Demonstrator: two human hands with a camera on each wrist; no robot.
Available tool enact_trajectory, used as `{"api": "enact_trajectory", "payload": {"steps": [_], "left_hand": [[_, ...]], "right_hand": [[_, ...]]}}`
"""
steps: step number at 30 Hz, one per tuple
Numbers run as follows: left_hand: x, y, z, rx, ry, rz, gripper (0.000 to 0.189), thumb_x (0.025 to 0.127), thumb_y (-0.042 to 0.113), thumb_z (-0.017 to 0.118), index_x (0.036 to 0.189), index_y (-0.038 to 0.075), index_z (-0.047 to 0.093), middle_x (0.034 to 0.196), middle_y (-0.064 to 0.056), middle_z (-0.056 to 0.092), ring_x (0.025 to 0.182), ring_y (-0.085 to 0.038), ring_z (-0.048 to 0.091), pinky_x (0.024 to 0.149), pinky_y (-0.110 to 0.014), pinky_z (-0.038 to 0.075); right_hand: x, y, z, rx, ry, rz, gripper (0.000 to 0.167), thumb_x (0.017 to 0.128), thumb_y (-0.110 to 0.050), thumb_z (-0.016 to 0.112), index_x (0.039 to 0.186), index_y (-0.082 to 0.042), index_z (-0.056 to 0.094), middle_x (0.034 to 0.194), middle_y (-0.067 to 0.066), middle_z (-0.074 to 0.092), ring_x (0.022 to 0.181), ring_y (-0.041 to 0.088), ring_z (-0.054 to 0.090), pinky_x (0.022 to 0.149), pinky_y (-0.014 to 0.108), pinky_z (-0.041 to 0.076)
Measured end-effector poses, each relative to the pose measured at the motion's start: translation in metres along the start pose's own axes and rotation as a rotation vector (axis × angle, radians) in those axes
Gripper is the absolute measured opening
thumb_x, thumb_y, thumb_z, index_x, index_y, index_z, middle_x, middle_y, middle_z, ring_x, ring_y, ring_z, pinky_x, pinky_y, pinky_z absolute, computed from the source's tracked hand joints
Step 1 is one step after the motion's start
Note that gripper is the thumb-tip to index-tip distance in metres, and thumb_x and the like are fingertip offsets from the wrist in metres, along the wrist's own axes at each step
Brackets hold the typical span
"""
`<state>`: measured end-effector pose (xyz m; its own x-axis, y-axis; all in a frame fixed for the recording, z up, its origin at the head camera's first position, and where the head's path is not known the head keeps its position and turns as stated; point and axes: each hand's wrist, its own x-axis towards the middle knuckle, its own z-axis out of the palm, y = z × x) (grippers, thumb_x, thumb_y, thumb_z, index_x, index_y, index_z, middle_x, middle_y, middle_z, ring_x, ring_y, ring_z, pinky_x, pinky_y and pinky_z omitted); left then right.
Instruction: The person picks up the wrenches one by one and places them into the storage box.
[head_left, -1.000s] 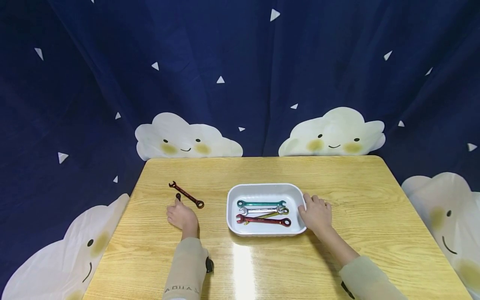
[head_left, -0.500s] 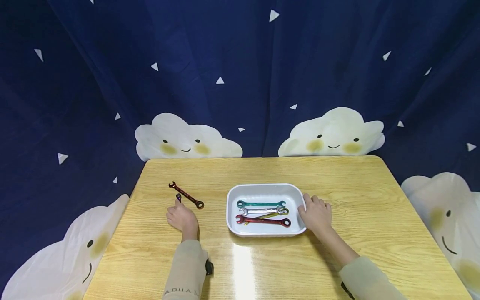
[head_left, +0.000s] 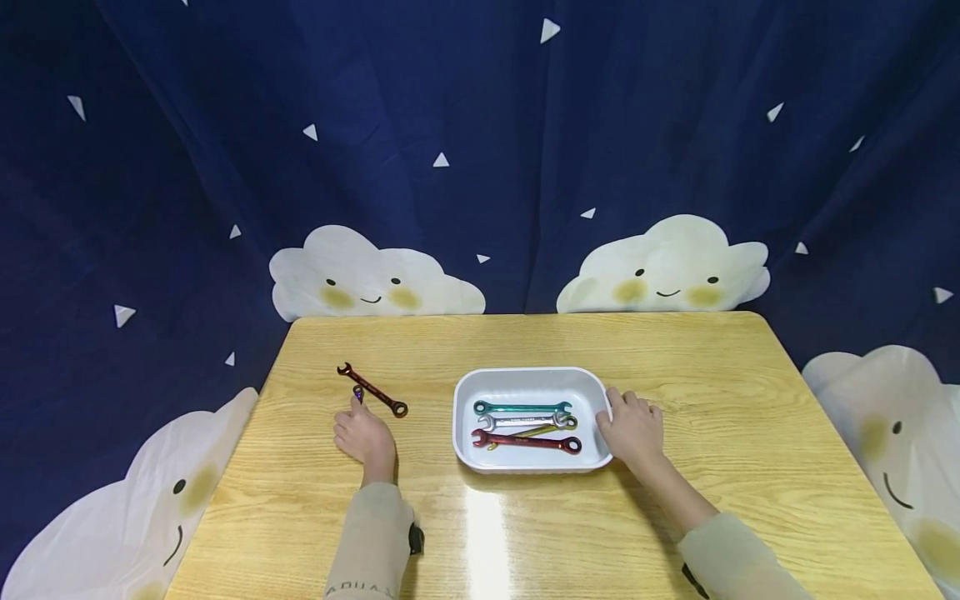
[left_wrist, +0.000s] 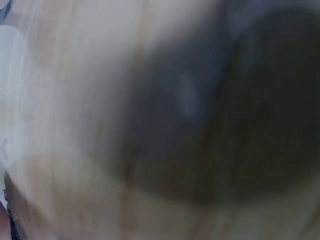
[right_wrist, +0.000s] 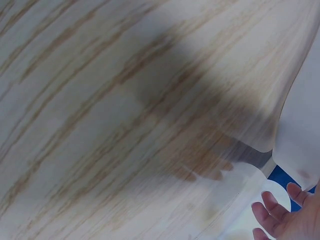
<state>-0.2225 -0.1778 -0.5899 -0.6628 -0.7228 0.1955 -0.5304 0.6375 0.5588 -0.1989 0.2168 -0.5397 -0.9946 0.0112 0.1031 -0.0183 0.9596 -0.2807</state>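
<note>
Near the left side of the table my left hand point(head_left: 365, 432) pinches a wrench with a dark blue-purple shine point(head_left: 358, 393); only its ring end shows beyond the fingers. Just behind it lies a dark red-brown wrench point(head_left: 372, 389), set diagonally. My right hand point(head_left: 633, 423) holds the right rim of a white tray point(head_left: 532, 374), thumb over the edge, other fingers outside. In the right wrist view several fingers point(right_wrist: 272, 212) show beside the tray wall point(right_wrist: 300, 120). Inside the tray lie a teal wrench point(head_left: 521, 407), a silver wrench point(head_left: 517, 422), a yellow wrench point(head_left: 534, 431) and a red wrench point(head_left: 525, 441).
All of this is on a wooden table point(head_left: 712, 375) with rounded far corners. A dark blue curtain point(head_left: 495, 125) with white clouds and triangles hangs behind it. The left wrist view is mostly blurred, with a dark shape across it.
The ring end of the wrench in my left hand has turned slightly, and more of its blue-purple side shows. The right hand and the tray have kept their places.
</note>
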Motion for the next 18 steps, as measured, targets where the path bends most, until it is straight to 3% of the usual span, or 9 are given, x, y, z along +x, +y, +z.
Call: {"api": "enact_trajectory", "payload": {"steps": [11, 18], "left_hand": [[-0.0009, 0.0005, -0.0008, 0.010, 0.012, 0.038, 0.032, 0.096, 0.020, 0.044, 0.122, 0.006, 0.056, 0.097, -0.022, 0.052, 0.083, -0.037, 0.051, 0.072, -0.045, 0.039], [-0.0033, 0.0045, 0.0008, -0.031, 0.087, 0.104, 0.029, 0.093, 0.015, 0.050, 0.118, 0.005, 0.059, 0.093, -0.021, 0.054, 0.077, -0.037, 0.053, 0.068, -0.043, 0.039]], "right_hand": [[-0.0001, 0.0007, 0.0002, -0.010, 0.004, -0.006, 0.040, 0.087, -0.030, 0.045, 0.119, -0.005, 0.050, 0.105, 0.022, 0.054, 0.099, 0.043, 0.049, 0.087, 0.058, 0.029], [0.0003, 0.0011, 0.0010, -0.011, 0.003, -0.004, 0.040, 0.087, -0.030, 0.045, 0.119, -0.006, 0.050, 0.105, 0.022, 0.054, 0.100, 0.042, 0.050, 0.088, 0.058, 0.029]]}}
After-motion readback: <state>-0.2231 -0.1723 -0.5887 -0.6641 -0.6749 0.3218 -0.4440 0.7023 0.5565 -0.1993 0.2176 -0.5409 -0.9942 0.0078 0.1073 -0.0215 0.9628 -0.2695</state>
